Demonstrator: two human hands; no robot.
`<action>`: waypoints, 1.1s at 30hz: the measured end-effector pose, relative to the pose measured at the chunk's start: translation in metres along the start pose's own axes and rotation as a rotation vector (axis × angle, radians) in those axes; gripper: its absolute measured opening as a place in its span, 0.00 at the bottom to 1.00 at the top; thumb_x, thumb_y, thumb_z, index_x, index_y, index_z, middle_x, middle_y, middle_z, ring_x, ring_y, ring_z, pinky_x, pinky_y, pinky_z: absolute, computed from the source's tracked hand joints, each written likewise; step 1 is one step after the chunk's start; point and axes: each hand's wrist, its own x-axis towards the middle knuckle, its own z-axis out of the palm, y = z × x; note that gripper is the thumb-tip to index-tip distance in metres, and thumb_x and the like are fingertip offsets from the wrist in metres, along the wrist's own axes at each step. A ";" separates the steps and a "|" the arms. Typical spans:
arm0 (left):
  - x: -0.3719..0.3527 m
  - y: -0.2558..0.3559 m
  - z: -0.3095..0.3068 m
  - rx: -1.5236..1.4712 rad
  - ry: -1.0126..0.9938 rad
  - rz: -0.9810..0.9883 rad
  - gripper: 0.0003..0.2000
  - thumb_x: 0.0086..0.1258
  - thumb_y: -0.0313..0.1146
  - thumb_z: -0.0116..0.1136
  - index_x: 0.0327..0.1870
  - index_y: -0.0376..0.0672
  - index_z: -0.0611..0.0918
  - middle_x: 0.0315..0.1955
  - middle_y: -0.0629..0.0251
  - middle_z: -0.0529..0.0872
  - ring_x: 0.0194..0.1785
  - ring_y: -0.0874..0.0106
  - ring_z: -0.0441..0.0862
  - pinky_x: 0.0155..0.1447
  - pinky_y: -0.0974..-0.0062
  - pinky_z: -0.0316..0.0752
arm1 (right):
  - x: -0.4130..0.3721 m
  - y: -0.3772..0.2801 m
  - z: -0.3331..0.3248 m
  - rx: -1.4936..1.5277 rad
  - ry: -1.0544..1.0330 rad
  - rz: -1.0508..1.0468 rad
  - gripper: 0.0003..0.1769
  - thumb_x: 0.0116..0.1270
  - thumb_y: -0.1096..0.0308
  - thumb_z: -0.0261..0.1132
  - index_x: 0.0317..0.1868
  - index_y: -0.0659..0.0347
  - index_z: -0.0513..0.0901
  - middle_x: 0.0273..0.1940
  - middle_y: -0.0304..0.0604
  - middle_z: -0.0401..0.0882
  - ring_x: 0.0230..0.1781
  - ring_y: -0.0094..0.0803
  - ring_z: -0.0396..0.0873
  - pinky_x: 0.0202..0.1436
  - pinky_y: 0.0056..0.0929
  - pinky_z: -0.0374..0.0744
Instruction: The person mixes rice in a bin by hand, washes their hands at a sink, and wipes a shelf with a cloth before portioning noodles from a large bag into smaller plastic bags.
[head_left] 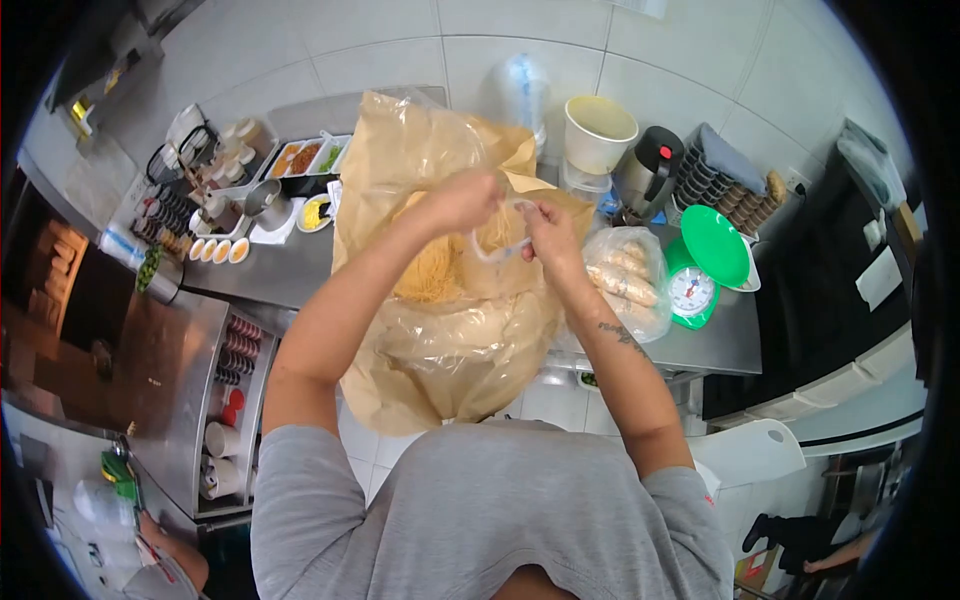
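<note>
Pinching bag [497, 243]: left hand [462, 200], right hand [551, 236]

Above the big brown bag [450, 340], the left hand [465, 200] and the right hand [550, 235] pinch a small clear bag [500, 240]. Yellow noodles [430, 275] lie inside the big brown bag. A green scale [705, 262] sits to its right.

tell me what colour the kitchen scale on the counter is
Green kitchen scale with a white dial, best seen in the head view.
</note>
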 end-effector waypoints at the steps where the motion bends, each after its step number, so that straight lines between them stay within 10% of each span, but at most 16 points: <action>1: -0.005 0.009 -0.019 -0.184 0.005 -0.102 0.09 0.63 0.25 0.51 0.42 0.36 0.80 0.23 0.60 0.83 0.22 0.69 0.81 0.28 0.70 0.74 | 0.002 0.000 -0.001 0.005 -0.007 -0.001 0.15 0.65 0.62 0.58 0.36 0.70 0.79 0.19 0.39 0.73 0.09 0.24 0.69 0.12 0.23 0.68; 17: 0.009 0.009 -0.248 -0.868 0.641 0.292 0.08 0.68 0.22 0.43 0.38 0.28 0.76 0.27 0.56 0.83 0.23 0.78 0.80 0.19 0.88 0.71 | 0.007 -0.010 -0.029 -0.091 -0.039 -0.106 0.17 0.64 0.63 0.61 0.50 0.63 0.77 0.26 0.34 0.72 0.12 0.16 0.61 0.12 0.18 0.60; 22: 0.009 0.027 -0.229 -0.855 0.466 0.230 0.07 0.68 0.22 0.45 0.38 0.27 0.76 0.27 0.55 0.83 0.23 0.76 0.81 0.20 0.87 0.74 | 0.012 -0.004 -0.012 -0.115 -0.146 -0.401 0.22 0.61 0.59 0.65 0.53 0.61 0.78 0.34 0.41 0.82 0.32 0.30 0.79 0.41 0.27 0.75; 28: 0.010 0.041 -0.213 -0.992 0.367 0.323 0.07 0.67 0.21 0.45 0.38 0.27 0.76 0.26 0.56 0.82 0.25 0.75 0.81 0.22 0.85 0.77 | 0.028 0.004 -0.004 -0.738 -0.178 -0.258 0.23 0.53 0.51 0.68 0.42 0.60 0.83 0.28 0.47 0.81 0.32 0.34 0.80 0.38 0.31 0.75; 33: -0.005 -0.027 -0.217 -1.125 0.706 0.221 0.08 0.68 0.25 0.47 0.39 0.32 0.78 0.28 0.63 0.83 0.27 0.79 0.79 0.25 0.85 0.72 | 0.020 -0.020 -0.048 -0.964 -0.197 -0.215 0.14 0.51 0.64 0.65 0.39 0.60 0.83 0.31 0.51 0.82 0.35 0.46 0.80 0.39 0.38 0.76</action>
